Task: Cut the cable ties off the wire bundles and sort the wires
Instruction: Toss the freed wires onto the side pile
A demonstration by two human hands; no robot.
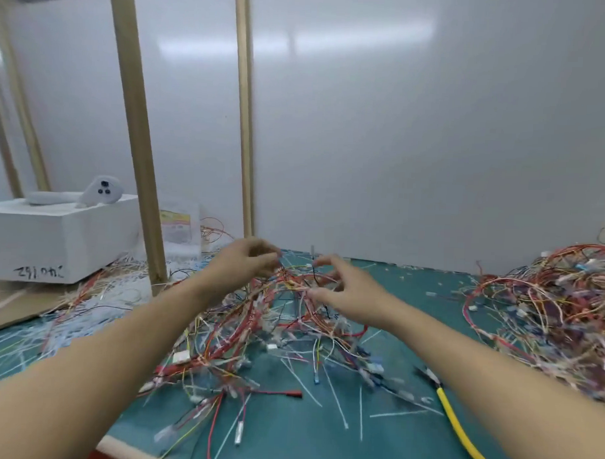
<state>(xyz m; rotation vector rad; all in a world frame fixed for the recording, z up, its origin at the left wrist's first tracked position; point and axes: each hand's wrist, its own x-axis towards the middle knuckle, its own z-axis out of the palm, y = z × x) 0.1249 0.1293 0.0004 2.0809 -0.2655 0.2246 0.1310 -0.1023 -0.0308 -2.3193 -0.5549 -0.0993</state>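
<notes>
- The left hand is up at 12 o'clock of the central wire tangle. Its forearm reaches in from 7 o'clock, and the wrist is bent so the knuckles face up.
- Its fingers are curled in with the tips together, pinching strands at the top of the tangle and lifting them into a peak.
- The right hand is just beside it, at 1 o'clock of the tangle, with its arm coming in from 5 o'clock.
- The right hand's fingers are spread and loosely bent, gripping nothing. The thumb tip touches the raised red strands and the forefinger points toward the left hand.
- The tangle lies in the middle of the green mat, with cut cable ties scattered at its 5 o'clock.
- A second heap of wires sits at 3 o'clock, well apart.
- A pale wire pile lies at 9 o'clock.
- Yellow-handled cutters lie on the mat at 5 o'clock, under the right forearm.
</notes>
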